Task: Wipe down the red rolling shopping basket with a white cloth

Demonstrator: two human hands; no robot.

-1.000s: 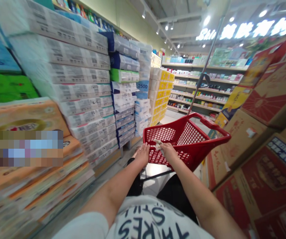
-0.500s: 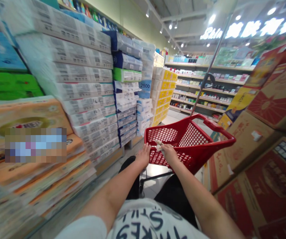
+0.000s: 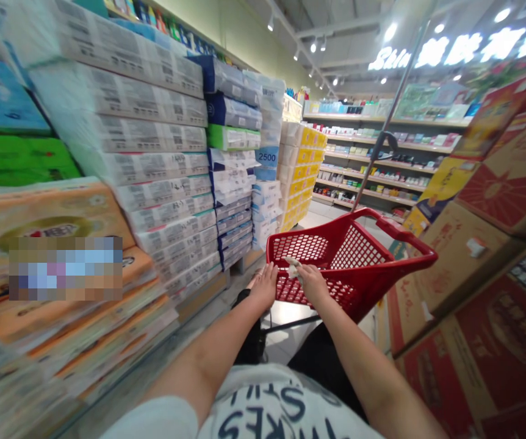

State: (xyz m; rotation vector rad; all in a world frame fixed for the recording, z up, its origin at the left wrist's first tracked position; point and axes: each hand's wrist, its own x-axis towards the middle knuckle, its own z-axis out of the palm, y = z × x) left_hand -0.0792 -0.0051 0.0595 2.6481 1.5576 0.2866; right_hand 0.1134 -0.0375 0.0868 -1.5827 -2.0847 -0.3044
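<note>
A red plastic shopping cart (image 3: 363,275) with a mesh basket stands just ahead of me, its curved handle at the far right. My left hand (image 3: 264,286) is on the basket's near left corner, its fingers bent over the rim. Beside it, my right hand (image 3: 314,283) is closed around a crumpled white tissue (image 3: 293,266), over the near side of the basket. The fingertips of the right hand are partly hidden by the tissue. Through the mesh I see pale floor.
Tall stacks of wrapped paper packs (image 3: 153,134) line the left, with orange packs (image 3: 52,207) closest. Cardboard cartons (image 3: 478,244) are piled on the right. A slanted metal pole (image 3: 386,122) rises beyond the cart, before stocked shelves (image 3: 382,146).
My left leg and foot have shifted beneath my left arm. The cart sits very slightly further right in view. Both hands keep their places on the cart and the tissue.
</note>
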